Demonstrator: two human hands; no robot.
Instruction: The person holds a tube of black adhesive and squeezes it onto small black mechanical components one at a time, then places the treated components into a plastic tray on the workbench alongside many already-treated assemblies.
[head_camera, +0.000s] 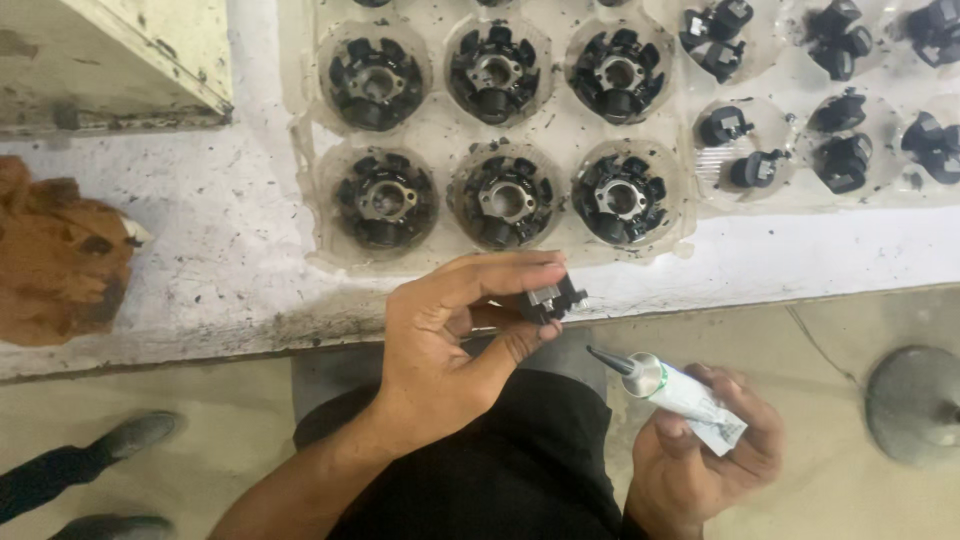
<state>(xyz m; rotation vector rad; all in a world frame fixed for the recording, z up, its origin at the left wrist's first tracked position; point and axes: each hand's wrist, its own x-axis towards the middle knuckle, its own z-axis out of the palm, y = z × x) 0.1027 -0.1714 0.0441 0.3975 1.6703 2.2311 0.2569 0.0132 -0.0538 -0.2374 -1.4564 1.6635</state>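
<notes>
Left hand (445, 345) is curled, thumb and fingertips pinched shut on a small black plastic part with a metal insert (551, 299), held just off the front edge of the white workbench (220, 260).

Right hand (705, 450) is closed around a small white tube with a dark tapered nozzle (668, 385); fingers wrap the crumpled tail end and the nozzle points up-left toward the black part. The nozzle tip sits just below and right of the part, not touching it.

On the bench behind the part lies a clear blister tray (560, 130) with round pockets. Six black wound stator rings (505, 198) with metal centres fill the pockets directly beyond the left hand, in two rows of three. To the right of those, further pockets hold small black sensor-like pieces (745, 150), some paired per pocket.

Far left of the tray on the bench is a brown crumpled lump (55, 255), possibly a rag or bag; can't tell which. Above it is the corner of a worn cream-painted box (150, 50).

Below the bench: concrete floor, the person's dark trousers (520, 470), a grey round domed object (915, 400) at far right, and another person's grey shoe (140, 432) at lower left.
</notes>
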